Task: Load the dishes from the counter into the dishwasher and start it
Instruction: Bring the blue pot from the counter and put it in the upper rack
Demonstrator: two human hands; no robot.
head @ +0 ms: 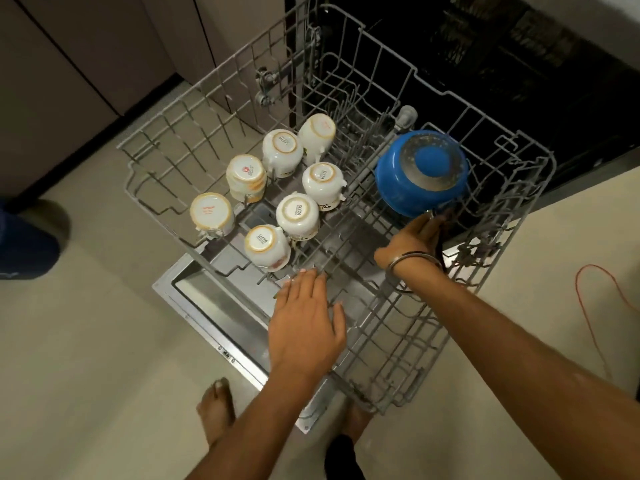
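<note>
1. Nearest the camera, the person's bare feet stand on the pale floor at the front edge of the open dishwasher door [214, 306], which lies flat under the pulled-out rack [408, 344].
2. The left hand [308, 323] lies flat, fingers straight and spread, on the wires at the rack's near edge; it holds nothing.
3. The right hand [415, 237], a metal bangle [412, 259] at its wrist, reaches further in. Its fingers are at the near rim of the blue bowl [422, 171], where a dark handle-like part runs under the hand; whether they grip it or only touch cannot be told.
4. The blue bowl sits upside down on the rack's right side, tilted against the tines.
5. On the left side, seven white cups [298, 213] stand upside down in two rows, close together.
6. Beyond, the dark dishwasher tub [519, 64] stands open.
7. Judgement: loading is under way, with the bowl being settled. Next, the bowl should be released once steady, any remaining counter dishes added, the rack slid in gently so the cups do not knock together, the door closed, and the cycle started.
</note>
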